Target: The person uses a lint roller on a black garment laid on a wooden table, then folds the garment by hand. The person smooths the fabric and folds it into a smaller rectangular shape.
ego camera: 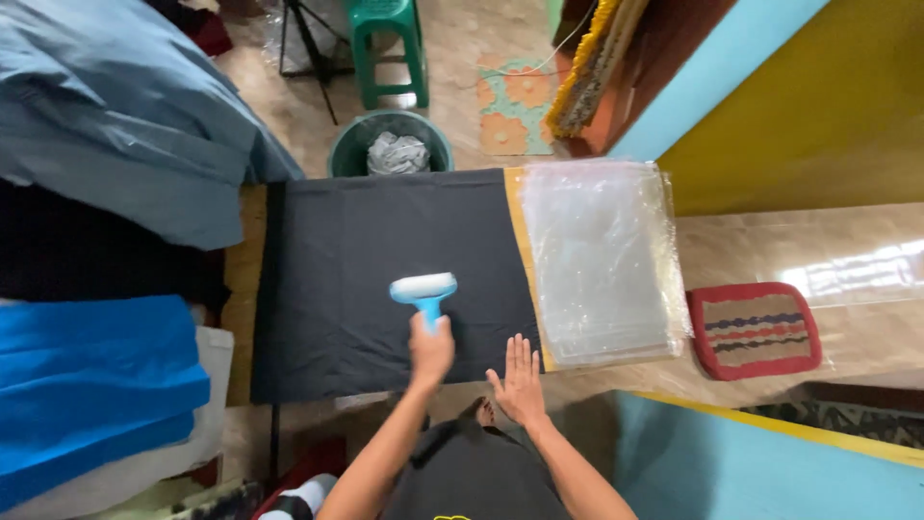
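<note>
A black cloth (366, 250) lies spread flat over a table in the middle of the head view. My left hand (430, 351) grips the light blue handle of a lint roller (423, 287), whose white roll rests on the cloth near its front half. My right hand (520, 385) lies flat and open, fingers together, on the cloth's near right corner. A stack of clear plastic bags (602, 260) sits on the table just right of the cloth.
A green bin (390, 144) with crumpled paper stands beyond the table, a green plastic stool (388, 39) behind it. Grey-blue fabric (115, 116) and bright blue fabric (87, 385) are piled at left. A red woven mat (756, 329) lies on the floor at right.
</note>
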